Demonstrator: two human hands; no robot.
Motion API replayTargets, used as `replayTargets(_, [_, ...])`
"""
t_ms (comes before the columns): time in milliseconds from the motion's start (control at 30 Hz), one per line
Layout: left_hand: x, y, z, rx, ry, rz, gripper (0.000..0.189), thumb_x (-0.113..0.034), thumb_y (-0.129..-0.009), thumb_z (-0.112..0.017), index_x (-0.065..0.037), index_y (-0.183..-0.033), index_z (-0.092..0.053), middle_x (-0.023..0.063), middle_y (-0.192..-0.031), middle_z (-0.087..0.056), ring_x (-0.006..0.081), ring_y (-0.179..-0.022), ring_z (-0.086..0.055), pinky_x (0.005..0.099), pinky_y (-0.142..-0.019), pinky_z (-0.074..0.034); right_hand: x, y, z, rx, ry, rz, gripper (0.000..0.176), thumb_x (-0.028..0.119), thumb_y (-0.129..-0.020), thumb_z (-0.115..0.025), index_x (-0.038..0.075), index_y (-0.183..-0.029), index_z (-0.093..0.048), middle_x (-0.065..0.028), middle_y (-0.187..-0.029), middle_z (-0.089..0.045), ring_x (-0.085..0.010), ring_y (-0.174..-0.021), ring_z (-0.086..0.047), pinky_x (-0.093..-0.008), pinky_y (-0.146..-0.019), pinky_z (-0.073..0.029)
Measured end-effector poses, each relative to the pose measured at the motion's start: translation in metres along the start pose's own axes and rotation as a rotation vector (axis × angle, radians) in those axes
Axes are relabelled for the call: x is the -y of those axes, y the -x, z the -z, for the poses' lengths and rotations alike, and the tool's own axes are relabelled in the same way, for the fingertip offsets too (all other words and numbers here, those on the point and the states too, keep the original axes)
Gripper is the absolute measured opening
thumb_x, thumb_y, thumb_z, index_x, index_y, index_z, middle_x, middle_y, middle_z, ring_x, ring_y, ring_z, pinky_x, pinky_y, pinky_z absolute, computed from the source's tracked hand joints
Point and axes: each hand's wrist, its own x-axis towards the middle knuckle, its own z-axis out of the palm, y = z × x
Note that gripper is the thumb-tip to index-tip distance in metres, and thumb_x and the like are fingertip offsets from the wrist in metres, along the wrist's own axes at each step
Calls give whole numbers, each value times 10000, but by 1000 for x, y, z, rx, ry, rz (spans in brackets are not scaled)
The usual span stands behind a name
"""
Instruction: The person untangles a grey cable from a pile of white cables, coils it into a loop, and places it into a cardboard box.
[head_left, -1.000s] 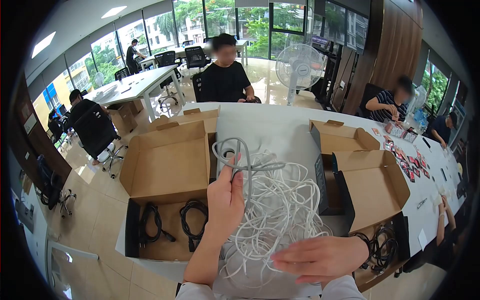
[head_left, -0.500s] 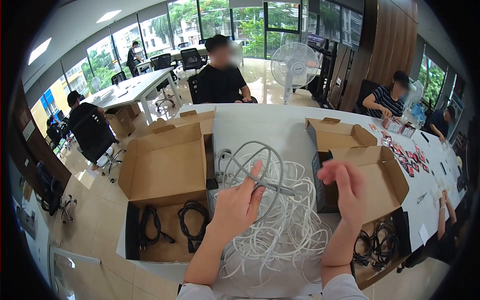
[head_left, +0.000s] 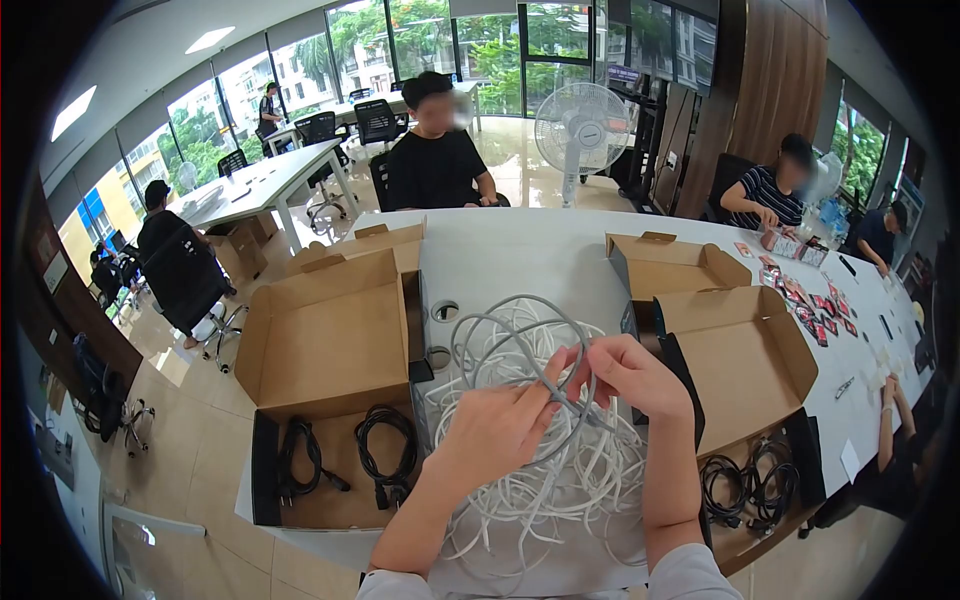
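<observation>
Grey cable (head_left: 520,335) stands in a loose loop at the centre of the frame, raised just above the white cables (head_left: 565,480) heaped on the table (head_left: 520,250). Both hands are closed on it. The left hand (head_left: 495,430) pinches the strand from below, and the right hand (head_left: 630,375) has its fingertips on the same strand, touching the left's.

A second ago only the left hand held the grey cable up, and the right lay flat on the white heap at the lower right. Half a second ago the right hand hung open in the air to the right of the loop. It has now come in and shut on the cable, so the hands are together and the loop is held at two points side by side, its upper arc free. The loop looks wider and sits lower than it did.

An open box (head_left: 330,330) at the left holds black cords (head_left: 385,450). Another box (head_left: 745,360) at the right has more cords (head_left: 750,485) below it. Other people sit at the far side.
</observation>
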Motion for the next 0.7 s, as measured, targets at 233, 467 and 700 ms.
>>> replayTargets(233, [-1,-2,-1,51,64,26,788,-136,-754,-639,12,-1425,-253,118,-819,-618,274,-695,-595,350,-641,-467,1,-2,-9,-134,-71,-15,199,201,-916,-551,23,-874,-631,-11,-687,-618,-41,-554,-534,-173,-476,-394])
replayTargets(467, [3,-7,6,-299,481,-123,536,-240,-840,-558,-14,-1306,-423,189,-1016,-579,343,-983,-533,450,-902,-382,2,-1,1,-556,-39,120,179,176,-936,-535,23,-874,-603,-8,-687,-572,-47,-496,-492,-185,-440,-375])
replayTargets(700, [15,7,25,-587,1576,-27,360,-333,-996,-341,-104,-733,-429,38,-595,-443,176,-593,-432,328,-648,-357,-9,8,56,-988,-180,445,187,210,-952,-528,37,-928,-594,-9,-746,-576,-62,-553,-517,-181,-506,-421])
